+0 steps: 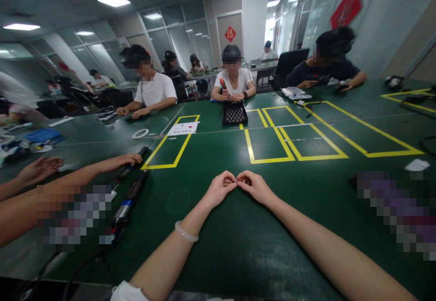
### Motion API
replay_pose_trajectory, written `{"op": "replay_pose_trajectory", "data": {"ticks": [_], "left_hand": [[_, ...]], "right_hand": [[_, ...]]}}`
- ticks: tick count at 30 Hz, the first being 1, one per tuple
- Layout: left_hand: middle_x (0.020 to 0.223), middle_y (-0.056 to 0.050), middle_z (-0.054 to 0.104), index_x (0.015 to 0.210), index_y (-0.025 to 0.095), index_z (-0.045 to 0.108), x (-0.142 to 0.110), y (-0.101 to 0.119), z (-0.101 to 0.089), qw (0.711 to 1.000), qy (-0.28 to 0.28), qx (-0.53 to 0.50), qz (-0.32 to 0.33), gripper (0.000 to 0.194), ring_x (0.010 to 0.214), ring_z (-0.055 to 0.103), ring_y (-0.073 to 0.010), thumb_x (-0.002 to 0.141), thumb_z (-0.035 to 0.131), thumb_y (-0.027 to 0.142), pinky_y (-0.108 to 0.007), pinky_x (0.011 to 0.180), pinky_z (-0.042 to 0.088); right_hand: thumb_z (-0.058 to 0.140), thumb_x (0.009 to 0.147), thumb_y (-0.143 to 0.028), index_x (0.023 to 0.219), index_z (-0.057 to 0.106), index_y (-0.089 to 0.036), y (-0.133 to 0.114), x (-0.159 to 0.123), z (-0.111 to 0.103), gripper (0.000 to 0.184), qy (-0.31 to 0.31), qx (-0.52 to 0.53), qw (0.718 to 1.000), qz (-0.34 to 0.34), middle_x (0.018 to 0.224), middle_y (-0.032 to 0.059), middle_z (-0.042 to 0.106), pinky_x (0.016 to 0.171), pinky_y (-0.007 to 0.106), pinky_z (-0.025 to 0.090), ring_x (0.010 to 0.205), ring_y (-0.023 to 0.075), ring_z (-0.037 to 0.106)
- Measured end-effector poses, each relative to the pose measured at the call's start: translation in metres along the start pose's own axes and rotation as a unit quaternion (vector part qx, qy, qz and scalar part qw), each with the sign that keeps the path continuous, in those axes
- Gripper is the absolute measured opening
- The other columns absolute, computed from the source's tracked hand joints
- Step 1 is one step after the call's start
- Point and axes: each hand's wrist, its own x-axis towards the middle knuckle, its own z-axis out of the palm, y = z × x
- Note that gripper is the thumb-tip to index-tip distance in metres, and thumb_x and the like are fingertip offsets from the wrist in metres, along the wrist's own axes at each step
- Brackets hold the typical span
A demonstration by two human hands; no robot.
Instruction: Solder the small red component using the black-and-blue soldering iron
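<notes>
Left grip [220, 188] and right grip [256, 188] both pinched narrow, fingertips meeting at a tiny item [237, 181]. Item sits right between the two grips, above the worktop [238, 237]; too small to identify. Yellow tape frame [272, 160] just beyond right grip. Black tray [235, 122] farther out, ahead of both, near the person opposite. Dark tool with blue band [126, 205] well left of left grip. White bracelet [186, 232] behind left grip, on the wrist.

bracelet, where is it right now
In the head view, the pale bracelet is in the lower part, left of centre. It circles the person's left forearm, below and to the left of the left hand in the picture.
</notes>
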Motion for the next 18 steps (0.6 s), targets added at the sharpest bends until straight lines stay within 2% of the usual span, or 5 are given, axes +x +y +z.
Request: {"op": "replay_pose_trajectory", "data": {"ticks": [7, 9, 13, 16, 18], "left_hand": [[0.111, -0.006, 0.059, 0.108, 0.019, 0.054, -0.014, 0.016, -0.006, 0.990, 0.063, 0.124, 0.027, 0.033, 0.099, 0.060, -0.0174, 0.079, 0.061, 0.034, -0.034, 0.089, 0.047], [0.119, -0.007, 0.056, 0.116, 0.022, 0.053, -0.031, 0.030, -0.011, 0.981, 0.069, 0.179, 0.033, 0.037, 0.106, 0.058, -0.0189, 0.083, 0.057, 0.037, -0.035, 0.094, 0.045], [0.125, -0.006, 0.054, 0.121, 0.027, 0.053, -0.083, 0.058, -0.024, 0.964, 0.009, 0.265, 0.020, 0.037, 0.118, 0.051, -0.0207, 0.088, 0.048, 0.042, -0.037, 0.102, 0.041], [0.136, -0.005, 0.049, 0.125, 0.030, 0.052, -0.121, 0.061, -0.051, 0.938, -0.005, 0.347, -0.020, 0.040, 0.126, 0.046, -0.0222, 0.087, 0.047, 0.045, -0.039, 0.107, 0.037], [0.141, -0.005, 0.045, 0.128, 0.031, 0.049, -0.143, 0.053, -0.085, 0.907, 0.025, 0.417, -0.045, 0.046, 0.128, 0.044, -0.0243, 0.086, 0.048, 0.048, -0.043, 0.108, 0.035]], "right_hand": [[0.060, 0.083, -0.023, 0.092, 0.062, -0.017, 0.002, 0.000, 0.000, 0.012, 0.001, -0.019, 1.000, -0.013, 0.076, 0.0002, 0.061, 0.061, 0.023, 0.042, 0.065, 0.0122, 0.054], [0.060, 0.083, -0.023, 0.092, 0.061, -0.017, 0.002, 0.000, 0.001, 0.011, -0.002, -0.023, 1.000, -0.016, 0.076, -0.0002, 0.060, 0.061, 0.023, 0.041, 0.065, 0.0122, 0.055], [0.060, 0.081, -0.018, 0.093, 0.061, -0.017, 0.000, 0.000, 0.000, 0.012, -0.008, -0.034, 0.999, -0.023, 0.078, 0.0000, 0.060, 0.063, 0.023, 0.042, 0.068, 0.0126, 0.056], [0.060, 0.081, -0.017, 0.093, 0.061, -0.017, 0.000, -0.001, 0.000, 0.012, -0.014, -0.043, 0.999, -0.020, 0.078, 0.0000, 0.061, 0.064, 0.023, 0.042, 0.069, 0.0127, 0.057], [0.060, 0.081, -0.017, 0.094, 0.061, -0.017, 0.000, -0.001, 0.000, 0.013, -0.017, -0.048, 0.999, -0.018, 0.078, 0.0000, 0.061, 0.065, 0.024, 0.042, 0.070, 0.0128, 0.057]]}}
